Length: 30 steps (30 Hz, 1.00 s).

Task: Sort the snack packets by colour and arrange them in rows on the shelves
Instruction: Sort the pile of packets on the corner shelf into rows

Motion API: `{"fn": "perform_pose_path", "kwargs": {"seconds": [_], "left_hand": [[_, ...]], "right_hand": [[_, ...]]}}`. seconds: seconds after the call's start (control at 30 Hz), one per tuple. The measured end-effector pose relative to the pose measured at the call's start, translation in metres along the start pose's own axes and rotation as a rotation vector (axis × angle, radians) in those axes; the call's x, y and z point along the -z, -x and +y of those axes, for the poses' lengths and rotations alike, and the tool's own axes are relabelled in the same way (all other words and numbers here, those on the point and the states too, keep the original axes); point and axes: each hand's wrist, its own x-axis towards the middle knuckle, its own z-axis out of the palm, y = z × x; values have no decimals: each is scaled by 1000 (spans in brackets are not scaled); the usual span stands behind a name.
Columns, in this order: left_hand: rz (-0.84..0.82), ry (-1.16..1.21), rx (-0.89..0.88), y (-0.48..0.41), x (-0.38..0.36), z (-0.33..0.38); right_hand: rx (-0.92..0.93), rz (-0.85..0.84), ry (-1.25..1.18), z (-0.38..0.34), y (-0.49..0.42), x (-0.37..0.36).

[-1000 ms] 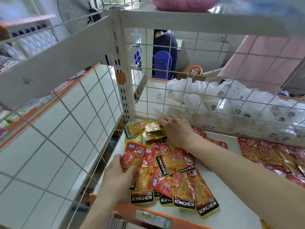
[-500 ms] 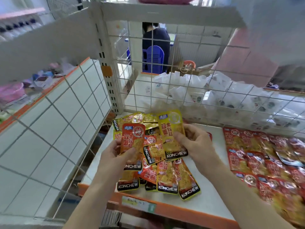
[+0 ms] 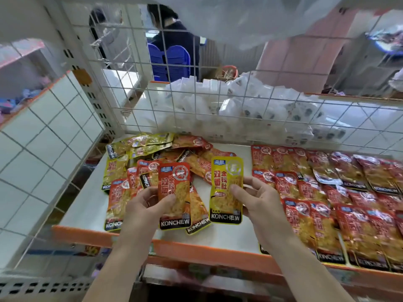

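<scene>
My left hand [image 3: 146,207] pinches a red snack packet [image 3: 174,184] upright above the white shelf [image 3: 226,236]. Beside it, my right hand [image 3: 259,202] pinches a yellow snack packet [image 3: 226,188] by its right edge, also upright. Behind and under both lies a mixed pile of red and yellow packets [image 3: 139,164] at the shelf's left end. Rows of red packets [image 3: 327,192] overlap neatly across the right part of the shelf.
A white wire grid [image 3: 218,101] closes the back of the shelf, and another grid stands along the left side. Behind the back grid sits a heap of white packets [image 3: 239,103]. The shelf has an orange front edge [image 3: 196,249]. A person sits on blue chairs far behind.
Both hands have lifted off the pile, each with one packet, and drawn toward me. The yellow packet came up from the back of the pile and moved apart from the red one.
</scene>
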Motion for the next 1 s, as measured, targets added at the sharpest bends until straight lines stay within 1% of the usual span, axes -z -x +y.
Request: {"fn": "perform_pose_path", "kwargs": {"seconds": [0.2,0.47,0.73,1.0], "left_hand": [[-12,25,55,21,-24,-5],[-70,-27,82,33,-28,-7],[-231,-14,57,51,-33,-5],[-337,-1,24,74,-31,-7]], "right_hand": [[-17,-7,58,4,10,28],[-47,79,5,13,36,43],[-18,175,-30,11,80,45],[28,264,-47,14,121,51]]}}
